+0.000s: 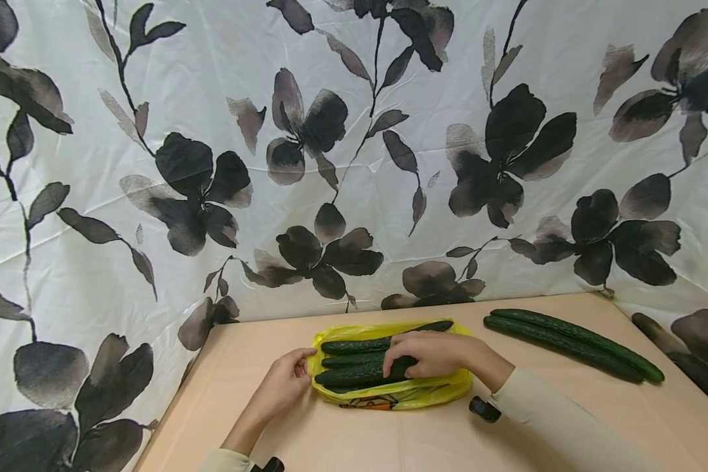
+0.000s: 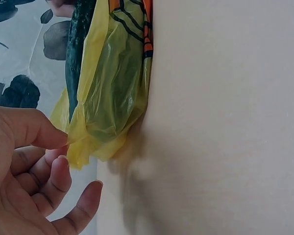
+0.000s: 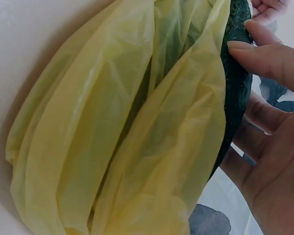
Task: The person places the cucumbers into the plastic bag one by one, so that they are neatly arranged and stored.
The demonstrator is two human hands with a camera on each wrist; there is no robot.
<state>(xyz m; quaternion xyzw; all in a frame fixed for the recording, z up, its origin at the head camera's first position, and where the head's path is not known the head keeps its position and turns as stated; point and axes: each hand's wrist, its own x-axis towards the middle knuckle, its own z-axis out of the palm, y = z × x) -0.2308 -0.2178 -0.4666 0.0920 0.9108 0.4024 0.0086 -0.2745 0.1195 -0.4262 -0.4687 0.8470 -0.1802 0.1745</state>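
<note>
A yellow plastic bag (image 1: 431, 396) lies on the table with several long dark green cucumbers in its opening. At the bag's left end, my left hand (image 1: 283, 381) pinches the edge of the film between thumb and fingers; the left wrist view shows the thin yellow plastic (image 2: 81, 147) at the fingertips. My right hand (image 1: 429, 354) reaches over the bag and grips the nearest cucumber (image 1: 351, 376), fingers bent around its bumpy skin. The right wrist view has the thumb and fingertips on this cucumber (image 3: 235, 93), beside the bag's folds. Part of the cucumbers is hidden under the right hand.
Two more cucumbers (image 1: 572, 344) lie side by side on the peach-coloured table (image 1: 401, 439), right of the bag. Behind the table hangs a white cloth (image 1: 401, 216) with dark flowers. An orange and black print (image 1: 368, 402) marks the bag's front.
</note>
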